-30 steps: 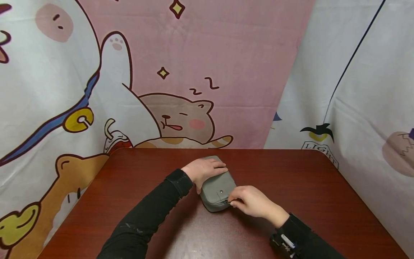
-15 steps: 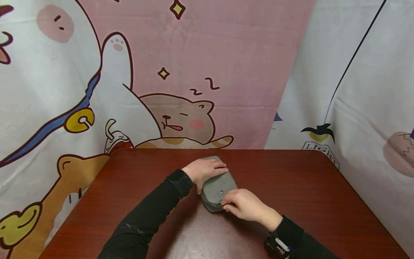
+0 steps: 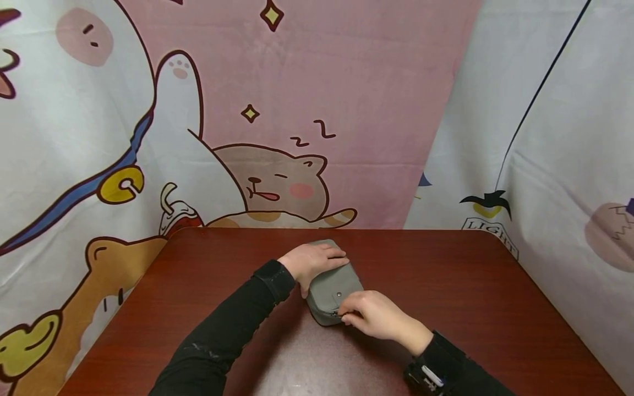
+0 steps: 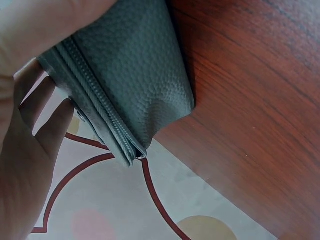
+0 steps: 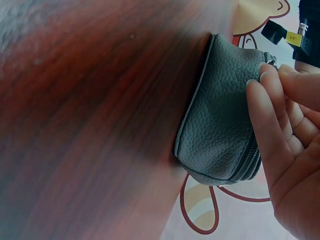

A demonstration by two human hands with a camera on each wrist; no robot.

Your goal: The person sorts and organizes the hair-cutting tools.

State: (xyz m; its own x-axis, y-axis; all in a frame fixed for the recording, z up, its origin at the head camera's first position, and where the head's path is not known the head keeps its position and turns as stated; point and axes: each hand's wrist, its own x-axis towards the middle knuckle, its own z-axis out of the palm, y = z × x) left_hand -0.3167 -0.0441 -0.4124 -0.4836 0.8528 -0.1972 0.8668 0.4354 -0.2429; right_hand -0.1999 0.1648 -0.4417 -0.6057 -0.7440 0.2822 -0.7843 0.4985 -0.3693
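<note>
A small grey pebbled-leather zip pouch (image 3: 331, 287) lies on the table, its snap button facing up. My left hand (image 3: 315, 265) holds its far left part, fingers across the top and thumb down the side wall. In the left wrist view, a closed stretch of zipper (image 4: 102, 97) runs along the pouch's edge. My right hand (image 3: 380, 316) is at the near corner, thumb and forefinger pinching the zipper pull (image 5: 272, 63). The fingertips cover most of the pull, and the other fingers curl beside the pouch wall.
The reddish-brown wooden table (image 3: 238, 341) reaches back to a cartoon-print cloth (image 3: 376, 110) hanging behind it. More white printed cloth (image 3: 559, 165) hangs along the right side. Dark sleeves cover both forearms, and a small device (image 3: 425, 378) is strapped at the right wrist.
My right hand has moved a little left along the pouch's near edge with the zipper pull, then stays put over the last half second. The left hand and pouch hold their place.
</note>
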